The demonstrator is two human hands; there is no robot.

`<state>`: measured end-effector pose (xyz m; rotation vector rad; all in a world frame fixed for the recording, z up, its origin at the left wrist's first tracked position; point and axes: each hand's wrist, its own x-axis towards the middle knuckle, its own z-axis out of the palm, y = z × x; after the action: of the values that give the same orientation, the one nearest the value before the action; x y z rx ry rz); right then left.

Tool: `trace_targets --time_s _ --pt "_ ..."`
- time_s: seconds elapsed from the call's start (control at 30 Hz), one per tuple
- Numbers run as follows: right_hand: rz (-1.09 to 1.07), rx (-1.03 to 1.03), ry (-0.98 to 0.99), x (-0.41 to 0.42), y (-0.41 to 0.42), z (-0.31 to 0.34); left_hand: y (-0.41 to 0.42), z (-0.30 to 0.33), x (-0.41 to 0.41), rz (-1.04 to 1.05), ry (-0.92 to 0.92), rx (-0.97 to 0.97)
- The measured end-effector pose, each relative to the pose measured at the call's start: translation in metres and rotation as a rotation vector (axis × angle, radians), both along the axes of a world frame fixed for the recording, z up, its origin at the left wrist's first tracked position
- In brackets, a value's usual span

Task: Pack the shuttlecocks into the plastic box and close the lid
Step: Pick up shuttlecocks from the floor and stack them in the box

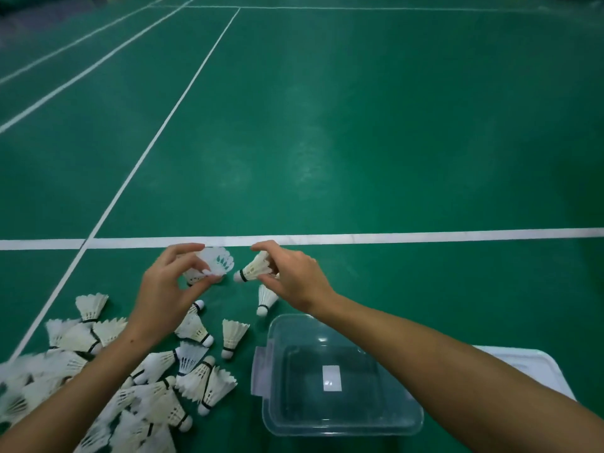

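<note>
Each hand pinches one shuttlecock; one box (open).

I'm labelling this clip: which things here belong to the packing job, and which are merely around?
Job:
- white feather shuttlecocks heaped on the floor
- clear plastic box
- white lid
- shuttlecock in left hand
- shuttlecock in right hand

Around:
- green court floor
- white court lines

Floor: green court surface, smooth, with a soft sheen where light pooled.
Court lines: white, flat and matt.
Plastic box: clear plastic, glossy, smooth-walled, with a white paper-like label on its bottom.
Lid: white plastic, smooth.
Shuttlecocks: white feather skirts, matt and ribbed; rounded white bases with dark bands.
</note>
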<state>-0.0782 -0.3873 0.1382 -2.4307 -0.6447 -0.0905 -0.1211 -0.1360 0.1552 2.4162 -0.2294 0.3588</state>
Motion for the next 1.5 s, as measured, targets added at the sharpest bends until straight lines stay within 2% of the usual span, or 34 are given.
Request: trace_targets --time_s 0.13,0.27,0.4,0.53,0.67,0.97,1.1,1.23,1.33,1.5 --pt "-0.066 0.212 0.004 -0.010 -0.022 -0.006 -0.009 -0.009 -0.005 0.006 -0.006 -0.002" --pt "-0.167 0.359 0.108 -0.052 -0.076 -0.017 -0.027 -0.012 -0.011 -0.070 0.005 0.005" --pt "-0.243 0.316 0.278 -0.107 -0.115 -0.044 -0.043 -0.015 -0.019 -0.136 0.028 0.012" --pt "-0.160 0.096 0.501 -0.131 -0.106 -0.089 -0.056 -0.018 -0.026 -0.207 0.052 0.016" --pt "-0.107 -0.023 0.642 -0.132 -0.092 -0.120 -0.065 -0.022 -0.031 -0.239 0.093 -0.014" --pt "-0.073 -0.029 0.951 -0.120 -0.085 -0.151 -0.080 -0.035 -0.029 -0.294 0.151 -0.012" --pt "-0.033 0.064 1.071 -0.120 -0.077 -0.155 -0.086 -0.036 -0.028 -0.344 0.187 -0.011" --pt "-0.017 0.082 1.064 -0.117 -0.085 -0.147 -0.090 -0.034 -0.027 -0.433 0.201 -0.005" --pt "-0.090 0.123 1.020 -0.113 -0.107 -0.123 -0.091 -0.031 -0.025 -0.499 0.200 0.002" --pt "-0.233 0.437 0.798 -0.112 -0.142 -0.059 -0.102 -0.032 -0.014 -0.616 0.231 0.103"
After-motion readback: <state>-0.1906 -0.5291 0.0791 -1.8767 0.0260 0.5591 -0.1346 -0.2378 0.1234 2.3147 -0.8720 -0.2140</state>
